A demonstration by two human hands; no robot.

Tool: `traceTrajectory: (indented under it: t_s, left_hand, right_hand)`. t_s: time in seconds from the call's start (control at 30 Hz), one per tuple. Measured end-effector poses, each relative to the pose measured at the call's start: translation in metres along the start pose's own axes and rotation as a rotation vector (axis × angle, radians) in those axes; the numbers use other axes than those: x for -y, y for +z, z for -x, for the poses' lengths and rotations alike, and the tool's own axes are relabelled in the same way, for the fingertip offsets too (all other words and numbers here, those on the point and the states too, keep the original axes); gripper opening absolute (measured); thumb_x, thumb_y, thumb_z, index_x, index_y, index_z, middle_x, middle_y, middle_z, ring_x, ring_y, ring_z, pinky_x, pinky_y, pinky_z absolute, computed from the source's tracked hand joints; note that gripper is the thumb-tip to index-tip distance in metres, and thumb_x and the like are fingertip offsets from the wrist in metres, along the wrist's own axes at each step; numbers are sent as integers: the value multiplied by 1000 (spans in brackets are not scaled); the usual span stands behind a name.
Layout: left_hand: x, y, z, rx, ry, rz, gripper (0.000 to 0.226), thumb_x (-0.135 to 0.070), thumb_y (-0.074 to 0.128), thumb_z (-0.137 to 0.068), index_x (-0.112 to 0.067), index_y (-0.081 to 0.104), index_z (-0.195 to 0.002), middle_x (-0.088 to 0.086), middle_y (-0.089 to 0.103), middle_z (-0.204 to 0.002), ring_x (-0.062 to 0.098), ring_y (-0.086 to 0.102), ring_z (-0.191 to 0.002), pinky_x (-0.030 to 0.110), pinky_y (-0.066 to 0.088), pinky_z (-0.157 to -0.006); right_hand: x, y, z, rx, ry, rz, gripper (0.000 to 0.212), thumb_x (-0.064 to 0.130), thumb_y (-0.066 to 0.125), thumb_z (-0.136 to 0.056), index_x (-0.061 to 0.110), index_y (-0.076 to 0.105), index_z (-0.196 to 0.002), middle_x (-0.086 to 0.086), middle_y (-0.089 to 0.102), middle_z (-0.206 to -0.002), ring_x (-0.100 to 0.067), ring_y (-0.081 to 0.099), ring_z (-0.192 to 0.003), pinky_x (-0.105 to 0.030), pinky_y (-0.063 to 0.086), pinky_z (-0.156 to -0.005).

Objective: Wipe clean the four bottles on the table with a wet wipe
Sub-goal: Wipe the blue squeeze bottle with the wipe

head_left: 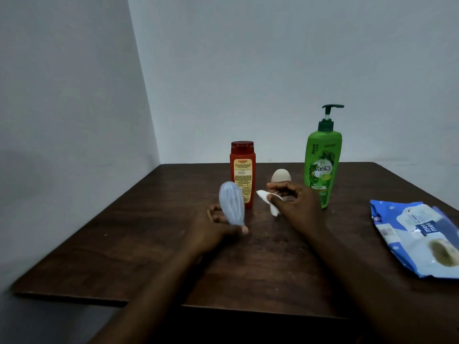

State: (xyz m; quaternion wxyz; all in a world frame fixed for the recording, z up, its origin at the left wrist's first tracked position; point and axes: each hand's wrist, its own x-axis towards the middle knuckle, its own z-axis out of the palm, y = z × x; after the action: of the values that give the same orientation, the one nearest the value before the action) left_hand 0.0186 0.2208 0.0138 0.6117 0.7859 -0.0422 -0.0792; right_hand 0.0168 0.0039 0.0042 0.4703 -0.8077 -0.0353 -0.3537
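A dark brown wood-grain worktop (124, 256) is seen from above, set in the corner of plain pale walls. A pale blue translucent bottle (231, 203), teardrop-shaped with faint ribs, is held tilted in the left hand (216, 227); the grip is closed round its narrow lower end, with the rounded end pointing up and away. A crumpled white wet wipe (267, 201) is pinched between thumb and fingers of the right hand (295, 202), near the blue bottle but apart from it.

Just behind the blue bottle, a red flip-cap bottle (243, 173) is stood upright; its yellow label is marked "Karthika", with small print too fine to be read. Partly hidden behind the right hand, a small beige rounded bottle (281, 175) is seen. To its right, a tall green pump bottle (323, 167) is stood upright, marked "Vatika" and "Henna", with leaves pictured on its glossy plastic.

At the right edge, a soft blue and white wipes pack (417, 239) is laid flat, with the letters "mee" printed on it.
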Motion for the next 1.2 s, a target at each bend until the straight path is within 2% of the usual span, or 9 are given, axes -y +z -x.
traceTrajectory:
  t_s: [0.1,0.2,0.3,0.47,0.57,0.73,1.0,1.07,1.2]
  left_hand:
    - [4,8,30,27,-20,87,70,-18,96,-50,-22,60,-110,3,76,-97,16,75,-86,34,62,-73]
    - [7,17,48,64,-19,174,60,-22,96,-54,-19,68,-106,1,79,-91,15,76,-83,29,60,-72]
    - [10,27,59,62,-12,232,57,-28,95,-57,-19,70,-108,0,79,-90,16,76,-84,32,61,-76]
    - [11,38,69,21,34,297,51,-24,94,-61,-18,71,-106,2,79,-90,18,77,-85,37,61,-80]
    - [13,40,73,-1,77,297,50,-24,95,-58,-19,72,-103,2,79,-89,18,76,-85,34,61,-76]
    - [19,40,72,-29,111,297,55,-25,97,-53,-17,73,-102,3,79,-91,20,76,-86,39,62,-81]
    - [22,38,69,-32,132,317,56,-22,96,-54,-12,72,-103,4,79,-91,20,76,-86,40,62,-81]
    - [23,39,68,-46,137,321,54,-22,96,-54,-11,72,-102,5,79,-90,21,76,-85,39,62,-79]
    - [23,39,67,-49,145,321,51,-21,95,-58,-12,72,-102,5,79,-91,19,76,-85,36,61,-78]
  right_hand:
    - [6,-9,4,-52,91,-140,30,9,81,-80,15,76,-108,4,77,-98,0,71,-87,-7,51,-73]
    - [21,-21,17,-79,162,-314,35,6,80,-80,10,73,-115,1,77,-101,-10,73,-93,-20,58,-80]
    - [40,-36,35,-55,140,-358,37,4,77,-82,12,72,-118,3,76,-108,-6,72,-98,-25,59,-84]
    - [73,-54,48,19,-82,-194,32,2,77,-82,22,76,-106,13,74,-107,4,67,-102,-9,52,-80]
    - [81,-50,46,59,-195,-13,26,7,78,-83,22,78,-104,12,73,-105,4,66,-97,-10,53,-74]
    - [77,-39,44,39,-320,160,25,7,79,-82,17,79,-104,12,72,-102,14,62,-92,-3,47,-74]
    - [77,-29,40,96,-454,330,24,2,74,-85,14,77,-105,1,73,-106,0,60,-98,-1,42,-83]
    - [78,-28,42,125,-464,327,24,0,72,-86,12,77,-105,0,72,-108,-2,62,-98,-4,43,-86]
    - [77,-25,57,193,-475,374,25,-1,72,-85,11,78,-105,-3,72,-109,-15,67,-99,-30,56,-90]
